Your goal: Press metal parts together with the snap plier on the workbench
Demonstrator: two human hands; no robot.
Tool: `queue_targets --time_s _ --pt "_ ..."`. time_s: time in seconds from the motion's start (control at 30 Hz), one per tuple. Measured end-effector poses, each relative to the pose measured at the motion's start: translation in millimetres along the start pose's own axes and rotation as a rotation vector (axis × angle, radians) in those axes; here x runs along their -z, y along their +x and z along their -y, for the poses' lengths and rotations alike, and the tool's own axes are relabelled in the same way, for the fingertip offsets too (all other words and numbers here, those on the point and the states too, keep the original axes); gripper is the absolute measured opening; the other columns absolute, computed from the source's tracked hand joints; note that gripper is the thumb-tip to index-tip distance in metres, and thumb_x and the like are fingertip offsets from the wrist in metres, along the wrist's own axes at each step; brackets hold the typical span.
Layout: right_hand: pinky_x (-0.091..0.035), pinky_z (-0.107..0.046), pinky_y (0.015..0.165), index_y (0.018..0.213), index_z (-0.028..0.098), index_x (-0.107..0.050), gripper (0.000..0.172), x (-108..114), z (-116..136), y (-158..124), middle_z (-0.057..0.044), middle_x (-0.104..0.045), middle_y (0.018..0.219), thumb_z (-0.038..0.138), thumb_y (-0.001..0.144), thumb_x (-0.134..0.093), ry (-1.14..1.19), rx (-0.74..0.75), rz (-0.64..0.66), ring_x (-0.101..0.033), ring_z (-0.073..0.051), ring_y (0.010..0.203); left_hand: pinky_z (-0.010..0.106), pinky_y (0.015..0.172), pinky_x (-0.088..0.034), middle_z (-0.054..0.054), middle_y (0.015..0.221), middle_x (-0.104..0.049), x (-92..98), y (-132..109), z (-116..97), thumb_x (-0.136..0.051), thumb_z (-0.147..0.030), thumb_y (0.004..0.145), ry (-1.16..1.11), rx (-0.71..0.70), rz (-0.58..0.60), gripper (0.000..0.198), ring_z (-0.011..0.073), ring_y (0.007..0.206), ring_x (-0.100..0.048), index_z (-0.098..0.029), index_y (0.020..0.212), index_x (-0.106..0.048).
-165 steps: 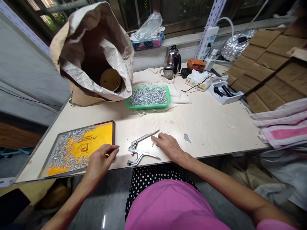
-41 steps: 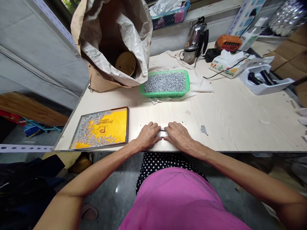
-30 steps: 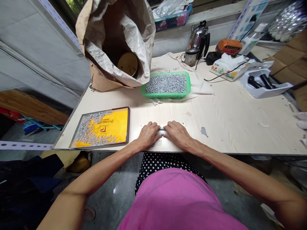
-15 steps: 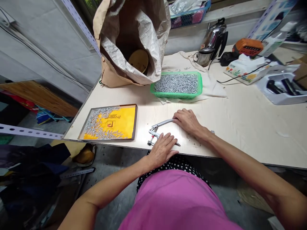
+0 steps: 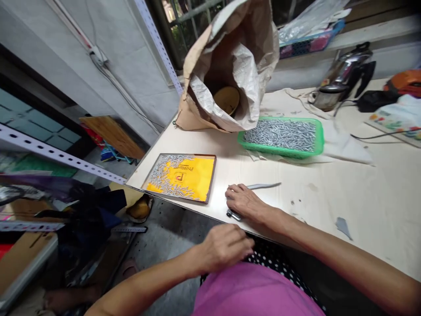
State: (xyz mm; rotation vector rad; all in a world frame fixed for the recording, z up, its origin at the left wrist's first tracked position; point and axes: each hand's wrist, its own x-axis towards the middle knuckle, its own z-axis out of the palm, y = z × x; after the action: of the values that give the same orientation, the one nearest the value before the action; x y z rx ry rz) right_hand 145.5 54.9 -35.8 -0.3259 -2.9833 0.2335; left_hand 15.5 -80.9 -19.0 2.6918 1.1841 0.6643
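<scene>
My right hand (image 5: 244, 202) lies over the middle of a grey metal spring-handled plier-like tool (image 5: 265, 186) near the table's front edge, its fingers curled around it. One handle sticks out to the right beyond my knuckles. The black-tipped end shows below my fingers, and the rest is covered by my hand. My left hand (image 5: 226, 246) is off the table edge, in front of my body, with its fingers curled in. Whatever may be inside those fingers is hidden. To the left is a shallow tray (image 5: 212, 180) with a yellow bottom and many small silver metal pins (image 5: 161, 175).
A green basket (image 5: 283, 152) full of similar metal pieces stands farther back. Beside it leans a large open paper sack (image 5: 197, 109) with a round container inside. A metal kettle (image 5: 345, 74) and cables are at the back right. A grey scrap (image 5: 344, 227) lies right.
My left hand has come off the tool and moved down towards my body, its fingers now curled. My right hand has moved from the handle's end onto the tool's middle. The view has swung left.
</scene>
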Motion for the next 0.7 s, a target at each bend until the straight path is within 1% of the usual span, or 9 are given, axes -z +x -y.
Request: queue_targets --time_s 0.07,0.13,0.2,0.27,0.37,0.43,0.5,0.6,0.7 --pt "-0.036 -0.036 0.08 0.085 0.016 -0.065 0.012 -8 -1 3 -0.008 -0.064 0.096 0.016 0.092 -0.055 0.047 0.01 -0.084 -0.051 -0.023 0.098 0.031 0.079 -0.053 0.007 0.091 -0.07 28.6 -19 32 -0.048 -0.023 0.097 0.17 0.263 -0.068 0.02 0.0178 0.086 -0.063 -0.019 0.105 -0.066" --pt "-0.038 -0.036 0.081 0.087 0.017 -0.063 0.014 -7 -5 3 -0.007 -0.065 0.092 0.016 0.093 -0.051 0.124 -0.018 -0.211 -0.054 -0.021 0.092 0.036 0.083 -0.052 0.009 0.096 -0.068 57.5 -36 76 -0.046 -0.024 0.098 0.329 0.591 -0.148 0.023 0.0208 0.091 -0.062 -0.019 0.104 -0.067" --pt "-0.041 -0.035 0.079 0.09 0.018 -0.061 0.016 7 -16 1 -0.007 -0.065 0.089 0.017 0.095 -0.046 0.196 -0.112 -0.378 -0.056 -0.02 0.085 0.038 0.087 -0.05 0.01 0.096 -0.068 81.4 -50 120 -0.048 -0.025 0.096 0.411 0.805 -0.162 0.022 0.0234 0.095 -0.061 -0.018 0.099 -0.069" --pt "-0.043 -0.034 0.076 0.091 0.019 -0.06 0.016 29 -39 -5 -0.007 -0.064 0.087 0.021 0.095 -0.044 0.23 -0.246 -0.546 -0.057 -0.02 0.081 0.037 0.089 -0.048 0.01 0.095 -0.067 97.4 -58 157 -0.049 -0.024 0.094 0.445 0.935 -0.106 0.022 0.0244 0.097 -0.06 -0.017 0.096 -0.07" --pt "-0.045 -0.034 0.071 0.091 0.02 -0.06 0.022 63 -91 -19 -0.007 -0.063 0.084 0.033 0.096 -0.043 0.137 -0.45 -0.68 -0.058 -0.021 0.075 0.035 0.091 -0.045 0.01 0.099 -0.066 107.0 -60 193 -0.046 -0.024 0.095 0.486 1.022 -0.004 0.026 0.0248 0.102 -0.057 -0.016 0.099 -0.07" --pt "-0.044 -0.037 0.068 0.098 0.02 -0.062 0.033 77 -125 -32 -0.011 -0.063 0.089 0.044 0.097 -0.04 0.004 -0.548 -0.646 -0.059 -0.025 0.079 0.034 0.091 -0.044 0.011 0.102 -0.066 107.2 -58 208 -0.043 -0.024 0.096 0.51 1.039 0.037 0.028 0.0248 0.105 -0.055 -0.016 0.1 -0.07" --pt "-0.044 -0.041 0.067 0.11 0.02 -0.061 0.046 80 -147 -46 -0.015 -0.061 0.097 0.055 0.096 -0.035 -0.089 -0.605 -0.614 -0.06 -0.031 0.083 0.034 0.09 -0.043 0.011 0.102 -0.065 105.5 -56 221 -0.042 -0.022 0.095 0.522 1.042 0.061 0.028 0.0249 0.106 -0.054 -0.015 0.098 -0.069" --pt "-0.045 -0.043 0.065 0.116 0.025 -0.06 0.046 66 -141 -63 -0.014 -0.061 0.1 0.057 0.095 -0.035 -0.036 -0.61 -0.583 -0.061 -0.03 0.078 0.033 0.086 -0.042 0.012 0.097 -0.065 103.2 -56 236 -0.044 -0.019 0.092 0.513 1.039 0.093 0.025 0.0252 0.102 -0.053 -0.014 0.092 -0.069" --pt "-0.05 -0.039 0.068 0.11 0.027 -0.061 0.032 43 -96 -75 -0.011 -0.064 0.103 0.049 0.097 -0.041 0.125 -0.562 -0.52 -0.064 -0.025 0.078 0.033 0.087 -0.042 0.011 0.097 -0.065 103.5 -59 249 -0.045 -0.019 0.092 0.492 1.002 0.149 0.024 0.0248 0.101 -0.053 -0.015 0.091 -0.068"
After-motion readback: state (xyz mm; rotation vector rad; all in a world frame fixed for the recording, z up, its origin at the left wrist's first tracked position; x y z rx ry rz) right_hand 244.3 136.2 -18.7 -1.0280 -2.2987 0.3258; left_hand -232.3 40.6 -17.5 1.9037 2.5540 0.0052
